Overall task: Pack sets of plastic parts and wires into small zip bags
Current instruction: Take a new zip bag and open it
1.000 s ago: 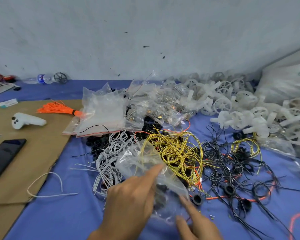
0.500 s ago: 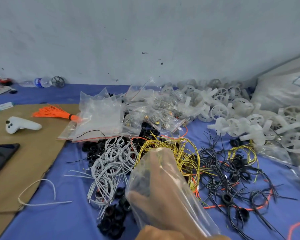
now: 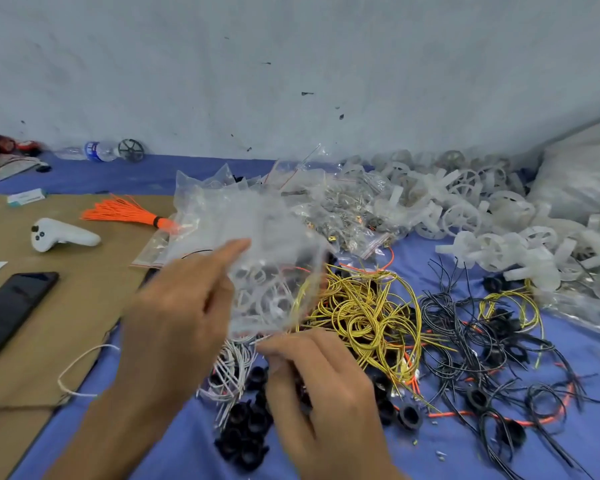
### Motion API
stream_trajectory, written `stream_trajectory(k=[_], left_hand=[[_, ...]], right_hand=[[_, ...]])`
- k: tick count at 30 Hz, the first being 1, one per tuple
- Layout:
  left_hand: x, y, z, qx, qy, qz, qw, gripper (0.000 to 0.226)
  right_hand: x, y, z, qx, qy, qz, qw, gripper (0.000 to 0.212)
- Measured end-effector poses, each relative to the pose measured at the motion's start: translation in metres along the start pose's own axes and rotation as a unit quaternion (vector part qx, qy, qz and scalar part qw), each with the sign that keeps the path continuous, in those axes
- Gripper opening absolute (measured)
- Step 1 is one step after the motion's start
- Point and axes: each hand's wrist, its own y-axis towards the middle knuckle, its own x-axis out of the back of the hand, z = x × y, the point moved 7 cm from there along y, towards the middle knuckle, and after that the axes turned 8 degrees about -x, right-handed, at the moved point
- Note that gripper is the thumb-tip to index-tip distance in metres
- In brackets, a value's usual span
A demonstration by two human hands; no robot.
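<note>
So the left hand (image 3: 184, 313) has a clear zip bag (image 3: 274, 268) pinched at its left edge, thumb and index finger on the plastic, and the bag is lifted up off the blue cloth (image 3: 551, 441) in the middle of the scene. It's motion-blurred, but you can see white wire loops through it. The right hand (image 3: 326, 386) sits just below the bag's near edge, fingers curled; its fingertips are at the bag's lower edge, but I honestly can't tell if it's gripping the plastic or one of the thin white wires (image 3: 232, 365) lying right there.

Just right of the bag is a tangle of yellow wires (image 3: 361, 313), and further right a mess of black wires (image 3: 465, 341) with a few orange ones mixed in. Black plastic rings (image 3: 246, 431) are piled on the near side, partly under the right hand. Along the far right there's a big heap of white plastic wheels (image 3: 465, 216), and behind the held bag a stack of more zip bags (image 3: 343, 209).

Off to the left, on brown cardboard (image 3: 66, 306): a white controller (image 3: 59, 234), a black phone (image 3: 13, 311), and an orange wire bundle (image 3: 125, 214). A water bottle (image 3: 97, 151) lies at the far wall.
</note>
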Motion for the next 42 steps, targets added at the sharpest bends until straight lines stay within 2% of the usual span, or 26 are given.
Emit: stream_trajectory(k=[1,2,5,8,11,13,17,19,21,23,25,27,30,33,35,37,40,42], left_hand=[[-0.001,-0.004,0.018,0.035,-0.004,-0.009,0.999,0.037],[0.002,-0.007,0.031,0.064,-0.01,-0.014,0.998,0.036],[0.009,-0.007,0.05,0.1,-0.018,-0.034,0.994,0.034],[0.011,-0.013,0.056,0.105,-0.036,-0.036,0.993,0.033],[0.011,-0.019,0.056,0.114,-0.04,-0.032,0.992,0.033],[0.012,-0.022,0.056,0.12,-0.042,-0.029,0.992,0.033],[0.013,-0.027,0.064,0.143,-0.059,-0.02,0.988,0.035],[0.013,-0.03,0.07,0.16,-0.061,-0.015,0.985,0.035],[0.013,-0.032,0.076,0.178,-0.073,-0.017,0.981,0.034],[0.013,-0.034,0.081,0.189,-0.09,-0.026,0.977,0.033],[0.012,-0.034,0.085,0.203,-0.101,-0.036,0.973,0.033],[0.01,-0.033,0.086,0.211,-0.108,-0.038,0.971,0.033],[-0.001,-0.031,0.084,0.223,-0.122,-0.024,0.967,0.032],[-0.014,-0.029,0.08,0.23,-0.142,-0.014,0.963,0.031],[-0.025,-0.026,0.073,0.233,-0.147,0.002,0.961,0.031],[-0.039,-0.024,0.061,0.224,-0.145,0.033,0.963,0.03],[-0.058,-0.022,0.031,0.187,-0.135,0.103,0.968,0.036],[-0.066,-0.023,0.005,0.127,-0.109,0.148,0.975,0.037]], right_hand=[[0.0,0.003,0.016,-0.033,-0.012,-0.015,0.999,0.015],[-0.009,0.007,0.013,-0.058,-0.003,0.025,0.998,0.015],[-0.05,0.014,-0.022,-0.138,-0.116,0.183,0.966,0.02],[-0.093,0.026,-0.032,-0.079,-0.178,0.261,0.946,0.033],[-0.135,0.034,-0.046,-0.026,-0.258,0.3,0.918,0.049],[-0.15,0.04,-0.053,-0.025,-0.308,0.306,0.901,0.058],[-0.152,0.044,-0.057,-0.02,-0.327,0.284,0.901,0.054],[-0.134,0.051,-0.054,-0.012,-0.309,0.24,0.92,0.04],[-0.102,0.063,-0.051,-0.049,-0.252,0.167,0.952,0.02],[-0.067,0.073,-0.058,-0.131,-0.159,0.108,0.972,0.008],[-0.034,0.076,-0.072,-0.219,-0.051,0.076,0.971,0.007],[-0.004,0.073,-0.083,-0.286,0.072,0.037,0.955,0.007],[0.035,0.064,-0.094,-0.344,0.199,-0.036,0.917,0.01],[0.064,0.05,-0.102,-0.387,0.318,-0.097,0.86,0.01],[0.074,0.04,-0.102,-0.402,0.379,-0.084,0.829,0.009],[0.078,0.034,-0.094,-0.401,0.393,-0.025,0.827,0.011],[0.073,0.03,-0.074,-0.375,0.338,0.073,0.86,0.014],[0.062,0.029,-0.064,-0.355,0.269,0.113,0.888,0.017]])
